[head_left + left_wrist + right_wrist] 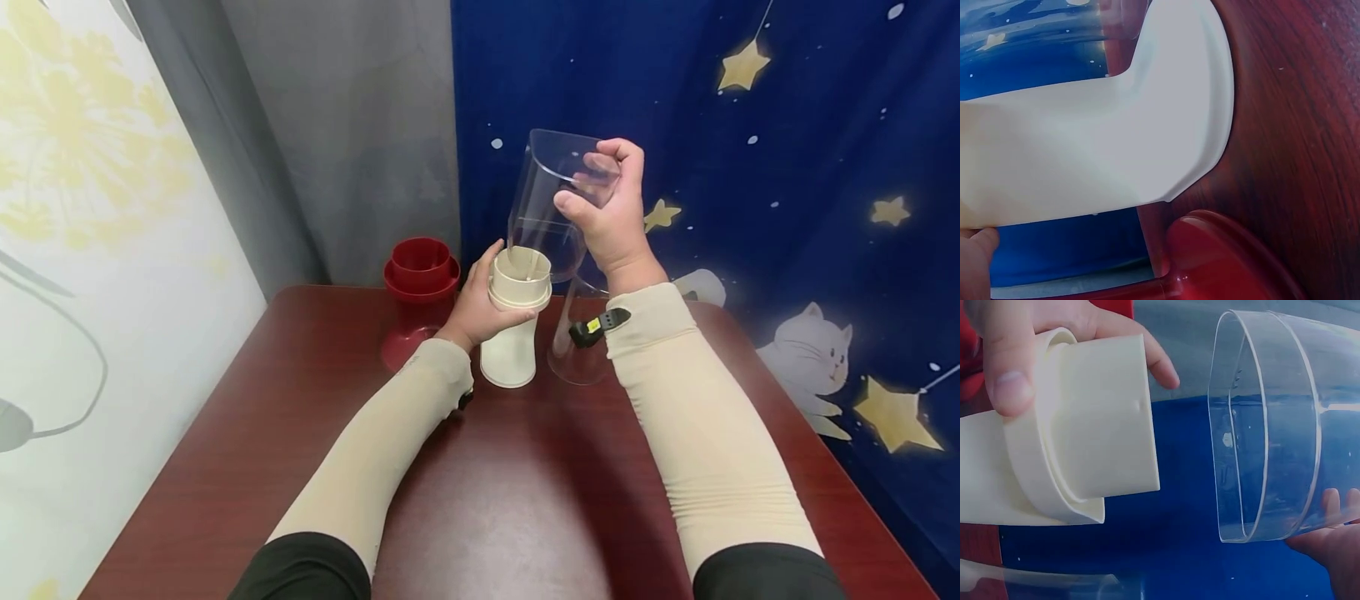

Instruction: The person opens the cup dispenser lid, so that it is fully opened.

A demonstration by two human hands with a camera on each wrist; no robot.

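A cream plastic stand [508, 360] with a raised collar and an open hollow neck stands upright on the table. My left hand [477, 304] grips it around the collar, its thumb across the near side. Up and to the right, my right hand [617, 218] holds a clear plastic container [542, 196], thumb on one side and fingers on the other. The container tilts, its lower end close above the neck. From the right wrist view, a gap separates the container's rim [1244, 531] from the cream neck [1107, 419]. The left wrist view shows the stand's flared foot [1191, 112] on the wood.
A red stand [422, 287] of similar shape is left of the cream one. Another clear container [573, 362] stands on the table to the right, partly behind my right wrist. The dark red table [480, 492] backs onto a grey curtain [352, 142] and a blue star-patterned curtain [825, 208].
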